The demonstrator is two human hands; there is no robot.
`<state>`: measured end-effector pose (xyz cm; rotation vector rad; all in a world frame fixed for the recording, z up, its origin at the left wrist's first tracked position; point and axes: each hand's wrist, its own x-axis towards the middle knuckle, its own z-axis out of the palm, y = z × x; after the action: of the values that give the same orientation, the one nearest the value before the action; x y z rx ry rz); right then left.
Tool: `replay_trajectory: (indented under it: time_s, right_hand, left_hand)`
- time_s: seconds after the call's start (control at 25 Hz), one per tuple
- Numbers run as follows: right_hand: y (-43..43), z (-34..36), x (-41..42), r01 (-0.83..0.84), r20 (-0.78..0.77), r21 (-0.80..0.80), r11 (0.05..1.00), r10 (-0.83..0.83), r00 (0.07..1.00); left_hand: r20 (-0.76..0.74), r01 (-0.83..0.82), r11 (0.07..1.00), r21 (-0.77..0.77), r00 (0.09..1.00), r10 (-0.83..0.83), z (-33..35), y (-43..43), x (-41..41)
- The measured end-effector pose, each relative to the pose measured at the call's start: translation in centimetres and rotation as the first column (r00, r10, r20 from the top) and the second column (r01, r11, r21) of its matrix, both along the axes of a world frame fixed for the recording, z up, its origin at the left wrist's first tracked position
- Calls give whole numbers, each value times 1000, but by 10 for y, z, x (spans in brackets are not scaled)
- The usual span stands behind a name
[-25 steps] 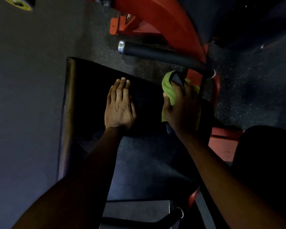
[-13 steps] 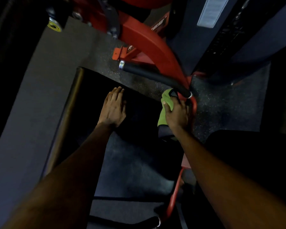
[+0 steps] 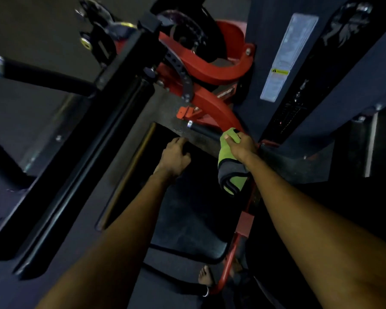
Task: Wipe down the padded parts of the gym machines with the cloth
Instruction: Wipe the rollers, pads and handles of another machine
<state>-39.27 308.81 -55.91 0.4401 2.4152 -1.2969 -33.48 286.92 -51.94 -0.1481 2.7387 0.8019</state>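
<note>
At the black handle grip [image 3: 204, 131], the right hand [image 3: 241, 145] squeezes the green cloth [image 3: 223, 152] — one end hangs loose. The left hand [image 3: 175, 158] curls over the far edge of the seat pad [image 3: 187, 219], holding steady. Best to wrap the cloth right round the grip and slide it slowly to the tip.

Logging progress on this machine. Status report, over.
Left hand grips the seat pad at its far edge. Right hand holds the green cloth, wrapped on the black handle grip at its near end. Nothing blocking the grip.
</note>
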Motion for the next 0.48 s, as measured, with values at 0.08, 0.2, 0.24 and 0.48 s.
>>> replay_trajectory:
  time_s: [0.08, 0.2, 0.24, 0.48]
  right_hand:
    - [1, 39, -2, -26, -43, -7, 1000, 25, 999]
    - [-5, 98, -7, -86, -124, 20, 996, 87, 988]
    - [-10, 118, -8, -125, -152, 22, 992, 127, 980]
    - [-55, 231, -11, -369, -295, 39, 928, 364, 883]
  left_hand:
    - [-14, -7, 1000, 8, 1000, 8, 33, -5, 8]
    - [-42, -79, 997, -17, 996, 78, 93, -22, 16]
    - [-66, -103, 994, -25, 993, 101, 116, -27, 19]
    - [-191, -201, 977, -64, 964, 186, 230, -62, 59]
